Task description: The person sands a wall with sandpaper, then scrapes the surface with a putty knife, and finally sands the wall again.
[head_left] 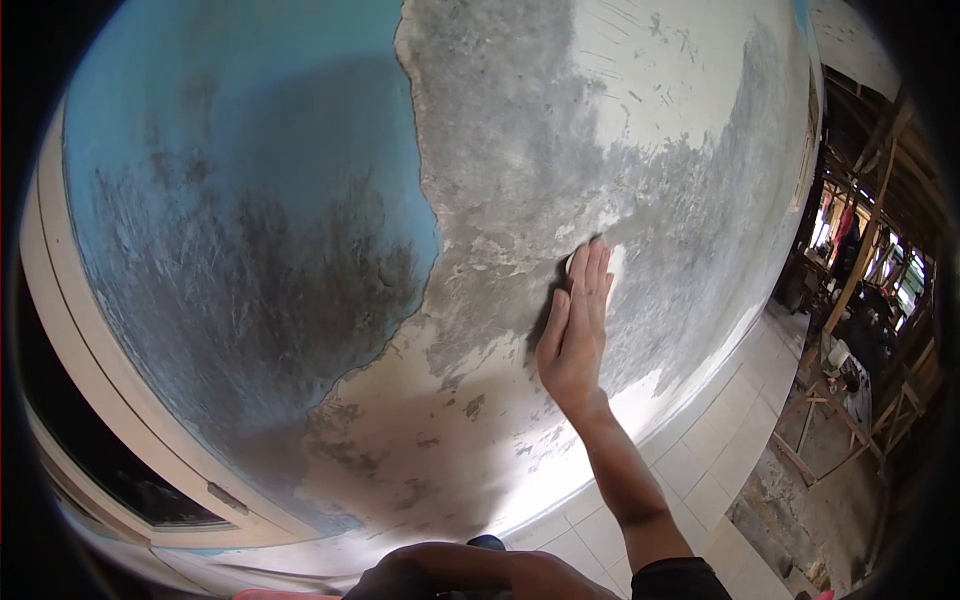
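My right hand point(580, 325) lies against the patchy grey and white wall point(500, 200), with the fingers close together pointing up and the thumb at the left. Beneath the fingers, the edge of a pale flat piece point(571, 264) shows; most of it is covered by the hand. To the left, the wall has blue paint point(330, 120) with dark grey smears and a ragged edge beside the bare plaster. A bare limb crosses the bottom edge of the view, but my left hand does not show.
A cream frame point(75, 320) with a dark opening borders the wall at the left. Pale floor tiles point(700, 440) run along the wall's foot. At the far right are wooden posts, a trestle-like wooden stand point(815, 420) and cluttered items.
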Motion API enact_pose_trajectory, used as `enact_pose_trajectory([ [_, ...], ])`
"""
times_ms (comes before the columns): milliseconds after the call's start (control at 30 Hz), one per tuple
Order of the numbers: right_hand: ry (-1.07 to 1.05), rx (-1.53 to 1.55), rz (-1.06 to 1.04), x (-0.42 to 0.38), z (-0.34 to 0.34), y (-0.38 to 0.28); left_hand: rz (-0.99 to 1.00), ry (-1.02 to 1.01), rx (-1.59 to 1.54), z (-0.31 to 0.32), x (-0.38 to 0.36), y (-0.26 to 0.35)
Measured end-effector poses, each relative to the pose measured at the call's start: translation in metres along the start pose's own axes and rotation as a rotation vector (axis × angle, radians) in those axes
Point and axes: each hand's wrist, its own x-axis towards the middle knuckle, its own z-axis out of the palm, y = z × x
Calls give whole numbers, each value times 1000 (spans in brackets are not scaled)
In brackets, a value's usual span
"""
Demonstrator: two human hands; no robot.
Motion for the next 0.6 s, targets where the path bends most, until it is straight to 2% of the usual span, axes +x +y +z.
enact_pose_trajectory([
  [100, -75, 11, -46, -30, 2, 8, 10, -9, -11, 0, 0, -1],
  [200, -117, -62, -106, -23, -5, 25, 11, -22, -27, 0, 1, -4],
  [367, 6, -5, -25, -10, 6, 7, 18, -33, -58, -1, 3, -6],
  [500, -119, -30, -80, -42, 4, 13, 24, -43, -87, 0, 4, -9],
  [600, -105, -101, -112, -35, 0, 33, 31, -55, -116, 1, 5, -11],
])
